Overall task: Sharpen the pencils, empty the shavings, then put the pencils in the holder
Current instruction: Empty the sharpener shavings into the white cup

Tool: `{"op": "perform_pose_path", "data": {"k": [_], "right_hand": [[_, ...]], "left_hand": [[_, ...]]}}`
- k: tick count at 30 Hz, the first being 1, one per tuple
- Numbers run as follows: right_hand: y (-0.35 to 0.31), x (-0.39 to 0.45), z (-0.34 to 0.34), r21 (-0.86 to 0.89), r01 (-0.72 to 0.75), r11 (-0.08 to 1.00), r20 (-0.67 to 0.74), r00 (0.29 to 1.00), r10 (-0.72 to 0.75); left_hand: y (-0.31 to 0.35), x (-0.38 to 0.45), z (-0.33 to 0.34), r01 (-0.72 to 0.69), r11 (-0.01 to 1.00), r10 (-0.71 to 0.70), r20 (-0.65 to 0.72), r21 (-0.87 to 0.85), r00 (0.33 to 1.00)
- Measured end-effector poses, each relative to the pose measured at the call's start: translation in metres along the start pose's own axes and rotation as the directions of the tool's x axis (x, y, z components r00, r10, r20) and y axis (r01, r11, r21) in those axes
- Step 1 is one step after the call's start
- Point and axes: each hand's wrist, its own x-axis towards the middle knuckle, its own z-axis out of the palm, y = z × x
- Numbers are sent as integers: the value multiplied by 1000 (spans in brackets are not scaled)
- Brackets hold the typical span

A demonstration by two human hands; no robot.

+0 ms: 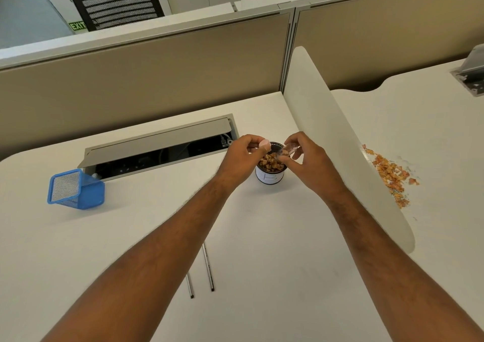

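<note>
Both hands are over a small round cup [269, 178] with a white label, filled with pencil shavings. My left hand [243, 155] pinches the pink sharpener part [263, 143] above the cup's left rim. My right hand [303, 158] holds the clear shavings case [288, 150], tilted over the cup. Two pencils [208, 265] lie side by side on the desk near me, partly hidden under my left forearm. The blue mesh pencil holder [76, 189] stands at the left.
An open cable tray [159, 150] with a raised lid runs across the desk behind the holder. A white divider panel [340, 142] stands to the right of the cup. Loose shavings [390, 176] lie scattered on the neighbouring desk beyond it.
</note>
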Motion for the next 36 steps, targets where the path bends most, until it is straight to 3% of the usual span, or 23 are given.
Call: {"op": "perform_pose_path", "data": {"k": [3,7,13,21,26,30,33,36], "right_hand": [[5,0,3,-121,45,992,15,999,-44],[7,-1,5,-25,79,997,37,996,-78],[3,-4,7,-41,74,996,16,997,-74],[-16,-7,4,125,64,990,-114,992,-50],[-12,-9,6,-24,110,994,-65,992,-112],[-15,-5,7,4,106,994,-112,988,-105],[-17,-6,9,23,182,983,-59,982,-180],[-17,-5,6,49,110,993,-95,990,-105]], "left_hand": [[-5,0,1,17,999,-18,18,46,1000],[-5,1,1,7,998,-8,23,68,1000],[-3,0,1,-2,996,-1,26,87,1000],[-1,-2,0,5,997,-6,9,70,1000],[6,-7,-1,-38,999,38,25,24,999],[8,-11,0,-100,995,100,-55,0,993],[5,-13,1,-113,993,114,-18,37,993],[5,-15,-6,-93,995,89,-131,-25,987]]}}
